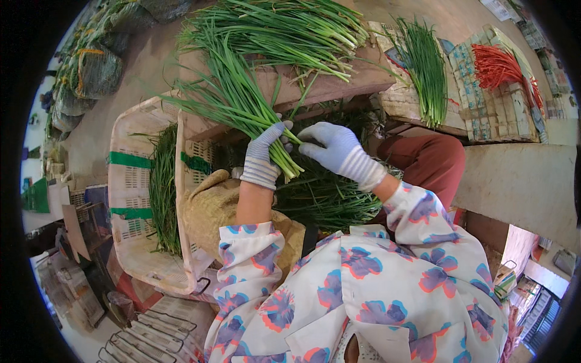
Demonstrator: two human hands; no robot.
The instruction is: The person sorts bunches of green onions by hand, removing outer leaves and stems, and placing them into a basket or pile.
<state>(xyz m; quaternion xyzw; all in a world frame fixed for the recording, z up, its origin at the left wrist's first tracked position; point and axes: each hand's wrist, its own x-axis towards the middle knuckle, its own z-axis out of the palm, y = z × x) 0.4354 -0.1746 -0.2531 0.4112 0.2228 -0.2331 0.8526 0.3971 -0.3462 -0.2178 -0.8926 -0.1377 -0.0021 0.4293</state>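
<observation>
My left hand [268, 147], in a blue-grey knit glove with a striped cuff, is closed around a bunch of garlic chives [245, 102]. The pale cut ends point down to the right and the green leaves fan out to the upper left. Just right of the bunch is my right hand [333, 147], gloved alike, its thumb and fingertips close to one stem's end. Whether they pinch that stem cannot be made out. Beyond the hands, a large pile of chives [281, 31] lies on a low wooden bench [363, 75].
A white plastic crate [122, 181] with green tape stands at left, chives inside. Loose leaves [327, 199] lie below my hands. At upper right are a chive bundle [426, 72] on a board and red ties [494, 66] on a taped block [476, 109]. Wrapped bundles [97, 68] line the far left.
</observation>
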